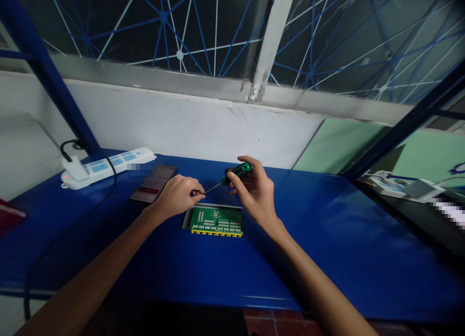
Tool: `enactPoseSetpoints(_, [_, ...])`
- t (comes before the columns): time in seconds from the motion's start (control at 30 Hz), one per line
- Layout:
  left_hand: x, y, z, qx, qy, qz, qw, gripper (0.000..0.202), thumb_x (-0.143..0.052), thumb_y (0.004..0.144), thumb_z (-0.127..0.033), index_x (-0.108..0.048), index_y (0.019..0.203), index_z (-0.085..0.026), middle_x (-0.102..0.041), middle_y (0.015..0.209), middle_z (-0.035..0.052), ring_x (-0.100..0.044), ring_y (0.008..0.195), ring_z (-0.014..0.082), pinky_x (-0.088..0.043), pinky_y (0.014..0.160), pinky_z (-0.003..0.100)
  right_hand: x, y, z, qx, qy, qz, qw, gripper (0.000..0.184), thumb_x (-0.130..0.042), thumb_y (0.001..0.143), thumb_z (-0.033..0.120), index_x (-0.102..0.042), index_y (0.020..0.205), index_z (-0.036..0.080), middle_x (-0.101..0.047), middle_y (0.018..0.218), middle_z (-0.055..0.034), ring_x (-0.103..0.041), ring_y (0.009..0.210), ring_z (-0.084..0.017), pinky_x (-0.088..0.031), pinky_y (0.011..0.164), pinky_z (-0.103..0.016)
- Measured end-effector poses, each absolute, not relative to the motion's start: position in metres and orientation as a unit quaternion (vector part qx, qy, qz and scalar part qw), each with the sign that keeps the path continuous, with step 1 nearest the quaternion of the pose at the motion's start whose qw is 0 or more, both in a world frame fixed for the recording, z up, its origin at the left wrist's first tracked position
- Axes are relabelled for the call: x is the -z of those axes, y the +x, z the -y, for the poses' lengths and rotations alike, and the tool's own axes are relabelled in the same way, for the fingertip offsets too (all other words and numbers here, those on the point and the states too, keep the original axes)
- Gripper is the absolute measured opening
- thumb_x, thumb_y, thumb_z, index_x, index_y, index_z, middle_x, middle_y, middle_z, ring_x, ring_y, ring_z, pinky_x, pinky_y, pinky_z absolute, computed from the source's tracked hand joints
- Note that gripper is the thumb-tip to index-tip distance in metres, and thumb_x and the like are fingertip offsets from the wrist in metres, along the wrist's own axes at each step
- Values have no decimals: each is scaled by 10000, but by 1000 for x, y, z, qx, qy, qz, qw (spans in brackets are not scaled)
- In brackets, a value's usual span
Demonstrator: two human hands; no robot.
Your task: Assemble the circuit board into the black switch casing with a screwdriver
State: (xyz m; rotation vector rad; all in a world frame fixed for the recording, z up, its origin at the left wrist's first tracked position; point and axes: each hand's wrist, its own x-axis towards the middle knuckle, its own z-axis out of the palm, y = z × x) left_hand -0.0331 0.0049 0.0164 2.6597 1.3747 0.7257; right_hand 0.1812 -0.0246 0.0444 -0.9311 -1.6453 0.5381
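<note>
My right hand (257, 193) is wrapped around the green and black handle of a screwdriver (241, 169), whose thin shaft points left and slightly down. At the tip of that shaft, my left hand (179, 194) has its thumb and fingers pinched together; whatever sits between them is too small to make out. Just below both hands lies a green circuit board (217, 220) with a row of yellow connectors along its near edge. A grey metal plate (186, 221) shows under the board's left and far edges.
On the blue table (203, 273), a smartphone (154, 183) with a lit screen lies left of my left hand. Behind it sits a white power strip (109, 166) with a plugged-in black cable (115, 174). Blue frame posts stand at both sides, and a wall rises behind.
</note>
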Motion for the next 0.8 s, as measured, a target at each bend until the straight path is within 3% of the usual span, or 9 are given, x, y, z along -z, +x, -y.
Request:
enactPoseSetpoints(0.53, [-15,-34,-5,-244,858,-451,36,155,-638,802,-315,-744,759,-211,-717,758,40,-625,676,187,-414,627,306,-44,180,26,-227,-392,698,554,381,-578,886,377,-466,1229,254,-667,870,-25,-669,647,-153,-556,532,-283])
enactPoseSetpoints(0.7, [-21,-31,-1,-289,870,-388,95,219,-676,794,-367,-736,919,-197,-718,939,61,-634,867,211,-464,781,334,-45,179,27,-217,-396,697,558,377,-580,883,381,-474,1220,250,-672,872,-27,-668,663,-157,-562,565,-293])
enactPoseSetpoints(0.8, [-29,-28,4,-322,866,-344,168,225,-608,866,-350,-736,952,-186,-709,979,72,-626,912,194,-472,834,333,-46,179,29,-215,-395,694,563,395,-585,883,382,-459,1236,258,-667,839,-13,-655,636,-150,-563,587,-302])
